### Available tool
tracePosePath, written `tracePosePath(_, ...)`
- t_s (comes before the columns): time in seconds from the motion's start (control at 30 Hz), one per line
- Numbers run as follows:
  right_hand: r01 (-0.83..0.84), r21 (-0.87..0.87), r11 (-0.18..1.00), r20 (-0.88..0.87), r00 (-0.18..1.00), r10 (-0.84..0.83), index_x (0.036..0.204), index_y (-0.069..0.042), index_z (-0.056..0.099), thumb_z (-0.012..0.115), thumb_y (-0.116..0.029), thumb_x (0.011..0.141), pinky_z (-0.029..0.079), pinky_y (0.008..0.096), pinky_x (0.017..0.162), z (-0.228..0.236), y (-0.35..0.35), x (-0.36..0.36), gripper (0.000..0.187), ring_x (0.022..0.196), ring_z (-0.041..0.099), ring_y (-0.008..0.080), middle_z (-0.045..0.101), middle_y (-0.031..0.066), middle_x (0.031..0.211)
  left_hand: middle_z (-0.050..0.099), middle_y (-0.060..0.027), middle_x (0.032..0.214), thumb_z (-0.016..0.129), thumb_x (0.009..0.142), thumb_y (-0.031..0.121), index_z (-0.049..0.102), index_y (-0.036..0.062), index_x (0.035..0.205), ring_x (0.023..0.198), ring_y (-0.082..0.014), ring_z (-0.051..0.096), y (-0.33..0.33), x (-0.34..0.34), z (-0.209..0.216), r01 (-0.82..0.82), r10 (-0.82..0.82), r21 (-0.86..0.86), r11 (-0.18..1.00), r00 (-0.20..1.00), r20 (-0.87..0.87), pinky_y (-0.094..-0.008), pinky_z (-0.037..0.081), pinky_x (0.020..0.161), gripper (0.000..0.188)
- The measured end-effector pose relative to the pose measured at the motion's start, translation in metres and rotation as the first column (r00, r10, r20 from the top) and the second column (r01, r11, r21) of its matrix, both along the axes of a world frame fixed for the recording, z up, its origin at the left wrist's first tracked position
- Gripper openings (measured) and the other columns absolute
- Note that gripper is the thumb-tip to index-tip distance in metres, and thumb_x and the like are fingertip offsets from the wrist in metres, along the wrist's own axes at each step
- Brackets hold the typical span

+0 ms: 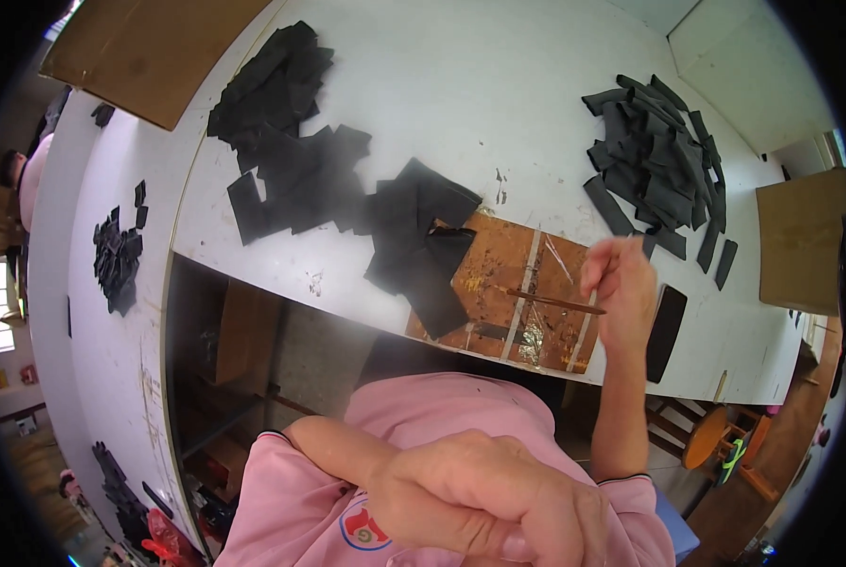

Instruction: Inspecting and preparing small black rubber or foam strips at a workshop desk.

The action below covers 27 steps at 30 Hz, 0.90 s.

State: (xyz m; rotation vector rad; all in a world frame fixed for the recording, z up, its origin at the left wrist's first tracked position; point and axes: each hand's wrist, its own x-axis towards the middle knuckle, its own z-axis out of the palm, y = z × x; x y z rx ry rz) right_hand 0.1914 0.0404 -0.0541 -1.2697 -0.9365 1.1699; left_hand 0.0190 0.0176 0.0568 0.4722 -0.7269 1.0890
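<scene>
My left hand (489,487) is raised close in front of my chest, its fingers curled together. Whatever it may hold is hidden. My right hand (623,288) is over the right edge of a worn brown board (489,260), fingers bent inward as in a pinch. Nothing I can name shows in them. A thin brown stick (555,301) crosses the board, one end beside the heel of my right hand. Whether they touch, I cannot tell. Flat black fabric pieces (423,246) overlap the board's left side. Beyond my right hand is a heap of narrow black fabric strips (650,156).
More black pieces (272,85) trail toward a cardboard box (158,57) at the far left. A dark flat slab (667,333) lies right of my right hand. Another cardboard box (801,241) stands at the right. Small black pieces (118,260) lie on the left table. A wooden stool (705,437) is below right.
</scene>
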Motion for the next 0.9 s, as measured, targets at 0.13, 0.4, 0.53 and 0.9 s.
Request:
tracePosePath(0.13, 0.050, -0.131, 0.990, 0.014, 0.999, -0.049, 0.080, 0.002, 0.052, 0.036, -0.036, 0.091, 0.038, 0.0207, 0.048, -0.018, -0.045, -0.016, 0.043, 0.053, 0.046, 0.0100, 0.048, 0.0046, 0.059, 0.052, -0.0200, 0.076, 0.034, 0.086, -0.001, 0.045, -0.0121, 0.091, 0.062, -0.0287, 0.050, 0.014, -0.014, 0.000, 0.156, -0.157, 0.044, 0.987, 0.988, 0.009, -0.0357, 0.037, 0.054, 0.017)
tracePosePath(0.4, 0.030, -0.264, 0.964, -0.070, 0.996, -0.050, 0.077, 0.002, 0.053, 0.037, -0.033, 0.091, 0.038, 0.0217, 0.048, -0.023, -0.080, -0.016, 0.040, 0.053, 0.046, 0.0106, 0.048, 0.0052, 0.058, 0.057, -0.0141, 0.084, 0.053, 0.072, -0.002, 0.053, -0.0019, 0.093, 0.080, -0.0285, 0.055, 0.090, -0.059, -0.113, -0.205, 0.707, 0.889, 0.410, -0.545, -0.452, -0.0331, 0.044, 0.072, 0.022)
tracePosePath(0.53, -0.005, -0.285, 0.959, -0.191, 0.980, -0.052, 0.077, 0.001, 0.053, 0.038, -0.031, 0.091, 0.037, 0.0210, 0.048, -0.023, -0.085, -0.026, 0.039, 0.052, 0.045, 0.0101, 0.048, 0.0043, 0.057, 0.057, -0.0138, 0.083, 0.054, 0.069, -0.002, 0.056, -0.0013, 0.088, 0.088, -0.0288, 0.053, 0.105, -0.059, -0.167, 0.260, 0.705, 0.907, 0.332, -0.707, -0.055, -0.0329, 0.042, 0.076, 0.019)
tracePosePath(0.9, -0.134, 0.116, 0.984, 0.549, 0.835, 0.049, 0.075, 0.001, 0.054, 0.055, -0.009, 0.080, 0.039, 0.0257, 0.050, 0.003, -0.085, -0.051, 0.012, 0.054, 0.050, 0.0162, 0.051, 0.0046, 0.060, 0.060, -0.0100, 0.093, 0.052, 0.077, 0.000, 0.056, -0.0018, 0.085, 0.081, -0.0205, 0.055, 0.084, -0.071, -0.112, -0.190, 0.714, 0.876, 0.444, -0.516, -0.474, -0.0272, 0.042, 0.071, 0.010)
